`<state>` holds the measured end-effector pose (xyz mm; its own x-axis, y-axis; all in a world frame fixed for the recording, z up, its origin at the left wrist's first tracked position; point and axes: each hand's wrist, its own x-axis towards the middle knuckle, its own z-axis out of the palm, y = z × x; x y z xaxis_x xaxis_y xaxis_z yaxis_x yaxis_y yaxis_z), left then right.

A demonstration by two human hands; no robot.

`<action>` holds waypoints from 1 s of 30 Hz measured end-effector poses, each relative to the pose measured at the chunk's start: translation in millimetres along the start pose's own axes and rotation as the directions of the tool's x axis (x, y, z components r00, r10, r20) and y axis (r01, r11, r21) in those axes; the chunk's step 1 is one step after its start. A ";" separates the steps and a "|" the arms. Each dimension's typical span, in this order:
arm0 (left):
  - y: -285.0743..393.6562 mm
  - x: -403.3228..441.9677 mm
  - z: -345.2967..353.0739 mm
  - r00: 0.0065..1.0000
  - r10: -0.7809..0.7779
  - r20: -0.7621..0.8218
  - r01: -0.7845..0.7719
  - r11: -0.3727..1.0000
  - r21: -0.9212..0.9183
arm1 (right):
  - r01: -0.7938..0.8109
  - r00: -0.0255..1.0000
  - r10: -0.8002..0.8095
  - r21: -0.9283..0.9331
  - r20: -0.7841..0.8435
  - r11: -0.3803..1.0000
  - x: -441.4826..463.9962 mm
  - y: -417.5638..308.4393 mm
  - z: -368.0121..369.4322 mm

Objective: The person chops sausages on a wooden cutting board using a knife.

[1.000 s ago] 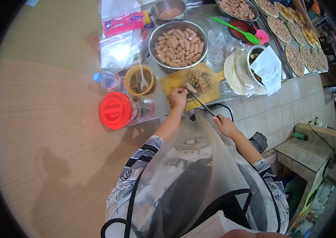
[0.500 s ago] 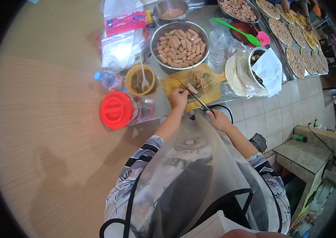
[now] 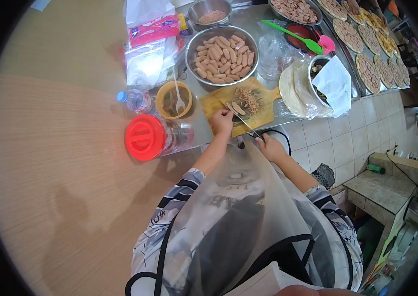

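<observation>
My right hand point(image 3: 270, 147) is closed round the handle of a knife point(image 3: 246, 123), whose blade reaches up and left over the wooden cutting board point(image 3: 211, 102). At the blade's far end, the bent fingers of my left hand point(image 3: 222, 121) hold a sausage point(image 3: 230, 108) that lies under them on the board. Just right of the blade rests a cut sausage piece point(image 3: 238, 108). A heap of finely chopped sausage point(image 3: 248, 99) lies beyond it, towards the board's handle. Whole sausages point(image 3: 225, 56) fill the steel bowl point(image 3: 188, 61) behind the board.
Left of the board stand a yellow tub point(image 3: 159, 103) with a spoon, a red-lidded jar point(image 3: 145, 137) and a water bottle point(image 3: 137, 100). To the right are flatbreads point(image 3: 290, 93) and a paper-covered pot point(image 3: 334, 84). Topped pizza bases point(image 3: 368, 74) line the far right, near another person's hands.
The knife has turned slightly and its blade looks thinner. Two sausage pieces now show side by side at the blade, where one showed before. Both hands have barely moved.
</observation>
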<state>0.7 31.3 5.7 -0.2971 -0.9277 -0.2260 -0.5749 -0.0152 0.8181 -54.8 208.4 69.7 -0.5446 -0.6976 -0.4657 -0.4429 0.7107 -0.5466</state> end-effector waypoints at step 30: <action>5.5 8.4 -7.3 0.973 -0.165 0.160 0.217 0.893 -0.394 | -0.051 0.998 0.054 -0.104 0.023 0.993 -3.0 -2.7 -1.9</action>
<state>0.6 20.7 12.2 -0.3165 -0.8404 -0.4399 -0.2776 -0.3614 0.8901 -53.3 208.8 73.9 -0.5507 -0.6603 -0.5106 -0.4862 0.7510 -0.4468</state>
